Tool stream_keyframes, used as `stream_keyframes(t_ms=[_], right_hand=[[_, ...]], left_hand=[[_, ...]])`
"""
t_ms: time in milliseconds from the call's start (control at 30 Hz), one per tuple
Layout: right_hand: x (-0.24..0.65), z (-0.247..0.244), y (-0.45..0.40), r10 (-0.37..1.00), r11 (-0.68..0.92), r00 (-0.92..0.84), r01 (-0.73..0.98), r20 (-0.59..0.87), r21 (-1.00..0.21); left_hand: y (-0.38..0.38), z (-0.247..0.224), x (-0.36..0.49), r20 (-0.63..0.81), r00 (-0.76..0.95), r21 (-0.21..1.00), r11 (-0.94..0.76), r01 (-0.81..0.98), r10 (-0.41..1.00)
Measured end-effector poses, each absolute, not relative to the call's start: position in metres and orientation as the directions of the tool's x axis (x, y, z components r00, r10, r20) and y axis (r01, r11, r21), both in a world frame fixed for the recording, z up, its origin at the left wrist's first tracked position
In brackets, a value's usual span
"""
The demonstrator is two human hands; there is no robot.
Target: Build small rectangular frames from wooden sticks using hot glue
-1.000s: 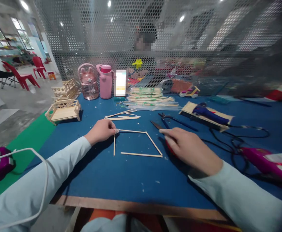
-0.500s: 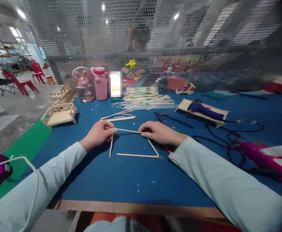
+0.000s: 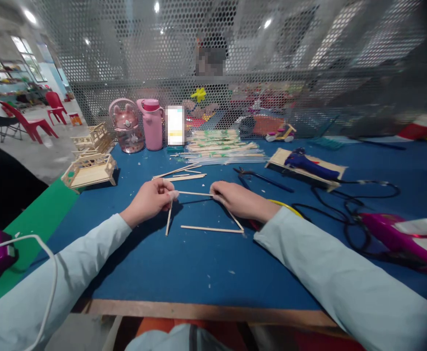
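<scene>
From the head view, I see an open frame of thin sticks point(image 3: 194, 193) over a worn blue tabletop point(image 3: 194, 273) flecked with scraps. The left hand point(image 3: 150, 201) pinches one far corner, fingers closed; the right hand point(image 3: 240, 199) pinches the other the same way, and a shadow lies under that side. Beyond are bagged sticks point(image 3: 216, 146), a pink bottle point(image 3: 152, 127) and a perforated metal screen point(image 3: 125, 58); red chairs point(image 3: 28, 122) stand off on the grey floor point(image 3: 52, 161).
</scene>
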State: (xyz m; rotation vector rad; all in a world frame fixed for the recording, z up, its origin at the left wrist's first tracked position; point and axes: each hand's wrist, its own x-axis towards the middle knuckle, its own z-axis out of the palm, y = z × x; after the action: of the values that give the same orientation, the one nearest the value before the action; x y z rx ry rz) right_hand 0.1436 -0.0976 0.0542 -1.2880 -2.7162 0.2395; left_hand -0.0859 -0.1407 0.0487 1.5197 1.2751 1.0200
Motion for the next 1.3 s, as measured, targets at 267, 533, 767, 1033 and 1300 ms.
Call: stream_keyframes(t_ms=[267,533,767,1033,1300], right_hand=[[0.151,0.060,-0.094,0.803,0.593,-0.575,0.744,0.157,-0.310],[0.151,0.084,-0.119,0.778,0.608,-0.379,0.652,0.501,-0.453],[0.156,0.081,-0.135,0.633,0.737,-0.363,0.553,0.684,-0.389],[0.158,0.078,-0.146,0.541,0.830,-0.504,0.451,0.673,-0.329],[0.156,0.068,-0.147,0.642,0.767,-0.465,0.402,0.610,-0.500]], left_hand=[[-0.141,0.048,-0.087,0.070,0.110,0.972,-0.093,0.218,0.991],[-0.158,0.062,-0.093,0.206,0.186,0.909,-0.258,0.327,0.961],[-0.173,0.063,-0.099,0.353,0.222,0.797,-0.417,0.437,0.909],[-0.193,0.045,-0.109,0.052,0.287,0.930,-0.151,0.334,0.956],[-0.194,0.036,-0.116,0.055,0.405,0.693,-0.327,0.643,0.913]])
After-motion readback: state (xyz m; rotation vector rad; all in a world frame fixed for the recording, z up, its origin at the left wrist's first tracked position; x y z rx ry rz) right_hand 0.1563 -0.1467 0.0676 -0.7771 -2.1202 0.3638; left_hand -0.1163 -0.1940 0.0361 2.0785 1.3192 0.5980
